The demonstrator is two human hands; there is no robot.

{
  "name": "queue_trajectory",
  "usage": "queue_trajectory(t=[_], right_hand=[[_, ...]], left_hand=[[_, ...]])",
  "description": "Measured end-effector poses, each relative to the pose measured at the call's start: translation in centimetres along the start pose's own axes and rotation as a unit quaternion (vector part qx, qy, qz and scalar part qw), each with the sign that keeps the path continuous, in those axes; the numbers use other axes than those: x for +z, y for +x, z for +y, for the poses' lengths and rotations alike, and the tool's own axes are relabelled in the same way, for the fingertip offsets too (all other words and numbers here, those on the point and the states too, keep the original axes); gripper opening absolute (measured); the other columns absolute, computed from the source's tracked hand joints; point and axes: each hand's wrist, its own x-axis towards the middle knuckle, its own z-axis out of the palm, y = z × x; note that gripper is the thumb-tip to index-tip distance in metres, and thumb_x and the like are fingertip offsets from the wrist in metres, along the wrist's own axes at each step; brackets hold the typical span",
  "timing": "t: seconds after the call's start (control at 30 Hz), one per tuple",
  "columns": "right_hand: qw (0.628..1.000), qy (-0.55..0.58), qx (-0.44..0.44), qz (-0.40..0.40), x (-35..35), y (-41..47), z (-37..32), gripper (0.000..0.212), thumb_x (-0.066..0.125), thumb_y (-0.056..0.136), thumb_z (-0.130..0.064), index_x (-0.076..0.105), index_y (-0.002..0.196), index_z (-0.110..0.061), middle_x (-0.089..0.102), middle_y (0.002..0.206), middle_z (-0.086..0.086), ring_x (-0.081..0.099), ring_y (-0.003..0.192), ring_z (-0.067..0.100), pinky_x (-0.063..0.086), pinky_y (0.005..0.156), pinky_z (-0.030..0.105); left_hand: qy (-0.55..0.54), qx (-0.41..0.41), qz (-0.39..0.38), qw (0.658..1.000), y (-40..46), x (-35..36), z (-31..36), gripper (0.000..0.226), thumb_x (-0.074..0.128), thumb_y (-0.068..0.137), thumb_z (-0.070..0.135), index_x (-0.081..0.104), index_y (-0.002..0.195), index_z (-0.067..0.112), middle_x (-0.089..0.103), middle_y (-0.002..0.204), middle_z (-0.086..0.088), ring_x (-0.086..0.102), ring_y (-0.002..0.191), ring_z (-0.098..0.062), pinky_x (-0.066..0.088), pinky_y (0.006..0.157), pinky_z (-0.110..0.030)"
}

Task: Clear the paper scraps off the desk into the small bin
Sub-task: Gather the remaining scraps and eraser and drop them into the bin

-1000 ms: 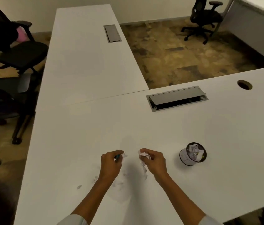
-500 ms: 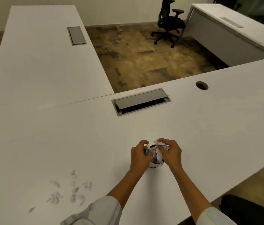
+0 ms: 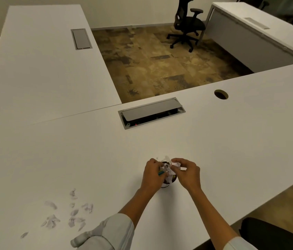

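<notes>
- A scatter of small torn paper scraps [image 3: 66, 212] is seen lying flat on the white desk [image 3: 232, 141], well to the left of the hands and near the front edge (one stray piece lies apart at the lower left).
- A pale rolled-up sleeve [image 3: 106, 231] is seen on the left forearm, which reaches forward over the desk.
- The left hand [image 3: 153, 175] is held at the left side of the small bin [image 3: 166, 183], with its fingers curled around a little green-tipped item and some paper; the grip is closed on what it holds, though the item cannot be identified.
- The small bin is stood upright on the desk between the two hands, and it is heaped to its rim with crumpled white paper [image 3: 167, 170], so that only a part of its wall is shown.
- The right hand [image 3: 187, 173] is held over the right side of the bin, with a white scrap pinched between thumb and fingertips just above the rim.
- A grey cable hatch [image 3: 151, 112] is set into the desk farther back, its flap partly raised.
- A round cable hole [image 3: 221, 94] is seen to the right of it.
</notes>
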Motion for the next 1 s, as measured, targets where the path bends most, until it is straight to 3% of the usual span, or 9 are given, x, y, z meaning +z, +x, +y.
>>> queue_trajectory(t=[0.13, 0.33, 0.5, 0.77, 0.87, 0.93, 1.0], right_hand=[[0.995, -0.083, -0.039, -0.040, -0.7, -0.8, 1.1, 0.019, 0.080, 0.074, -0.021, 0.077, 0.093, -0.024, 0.073, 0.090, -0.013, 0.064, 0.082, 0.001, 0.048, 0.068, 0.013], [0.969, -0.198, -0.092, -0.116, -1.2, -0.3, 0.0, 0.033, 0.075, 0.076, -0.026, 0.070, 0.108, -0.026, 0.067, 0.101, -0.012, 0.063, 0.089, 0.008, 0.052, 0.075, 0.025], [0.947, -0.285, -0.053, -0.143, 0.5, 1.0, -0.7, 0.019, 0.068, 0.080, -0.017, 0.077, 0.095, -0.024, 0.074, 0.094, 0.000, 0.068, 0.079, 0.019, 0.057, 0.071, 0.033], [0.894, -0.414, -0.036, -0.171, 3.2, 1.3, -1.5, 0.014, 0.069, 0.081, -0.027, 0.075, 0.093, -0.023, 0.071, 0.095, 0.005, 0.066, 0.083, 0.023, 0.050, 0.065, 0.026], [0.917, -0.371, -0.021, -0.142, 2.4, 1.7, -1.9, 0.011, 0.076, 0.070, -0.033, 0.069, 0.073, -0.026, 0.069, 0.080, -0.004, 0.064, 0.074, 0.018, 0.043, 0.058, 0.023], [0.960, -0.261, 0.013, -0.096, 1.0, 3.2, -2.0, 0.024, 0.082, 0.060, -0.035, 0.061, 0.059, -0.023, 0.066, 0.062, -0.008, 0.062, 0.059, 0.010, 0.046, 0.052, 0.022], [0.987, -0.151, 0.021, -0.054, -0.8, 5.5, -2.0, 0.025, 0.085, 0.062, -0.030, 0.062, 0.058, -0.021, 0.066, 0.057, -0.008, 0.060, 0.049, 0.003, 0.046, 0.050, 0.013]], left_hand=[[-0.009, 0.043, -0.040, 0.998, 0.3, -1.5, -0.5, 0.049, 0.080, 0.070, 0.013, 0.058, 0.113, 0.009, 0.054, 0.106, -0.005, 0.052, 0.079, -0.008, 0.041, 0.068, 0.000], [0.005, 0.044, -0.048, 0.998, -0.1, -4.3, -2.2, 0.053, 0.077, 0.062, 0.021, 0.052, 0.109, 0.019, 0.055, 0.100, 0.003, 0.056, 0.073, -0.011, 0.042, 0.055, -0.010], [0.014, 0.025, -0.054, 0.998, -1.1, -4.9, -3.2, 0.037, 0.073, 0.066, 0.025, 0.059, 0.099, 0.018, 0.062, 0.088, 0.004, 0.058, 0.065, -0.010, 0.047, 0.058, -0.014], [0.028, -0.018, -0.027, 0.999, -0.4, -5.0, -4.9, 0.016, 0.066, 0.076, 0.009, 0.062, 0.088, 0.018, 0.064, 0.077, 0.005, 0.059, 0.059, -0.009, 0.046, 0.056, -0.014], [0.058, -0.023, -0.027, 0.998, 1.0, -5.4, -6.0, 0.019, 0.064, 0.076, 0.006, 0.061, 0.091, 0.017, 0.062, 0.081, 0.004, 0.058, 0.062, -0.011, 0.046, 0.060, -0.019], [0.085, -0.010, -0.023, 0.996, 2.1, -5.6, -6.7, 0.022, 0.065, 0.077, 0.007, 0.059, 0.096, 0.014, 0.061, 0.089, 0.000, 0.058, 0.069, -0.015, 0.049, 0.066, -0.026], [0.129, -0.006, -0.032, 0.991, 3.4, -5.6, -7.1, 0.032, 0.066, 0.079, 0.011, 0.057, 0.109, 0.013, 0.057, 0.106, -0.006, 0.057, 0.088, -0.020, 0.051, 0.076, -0.034]])
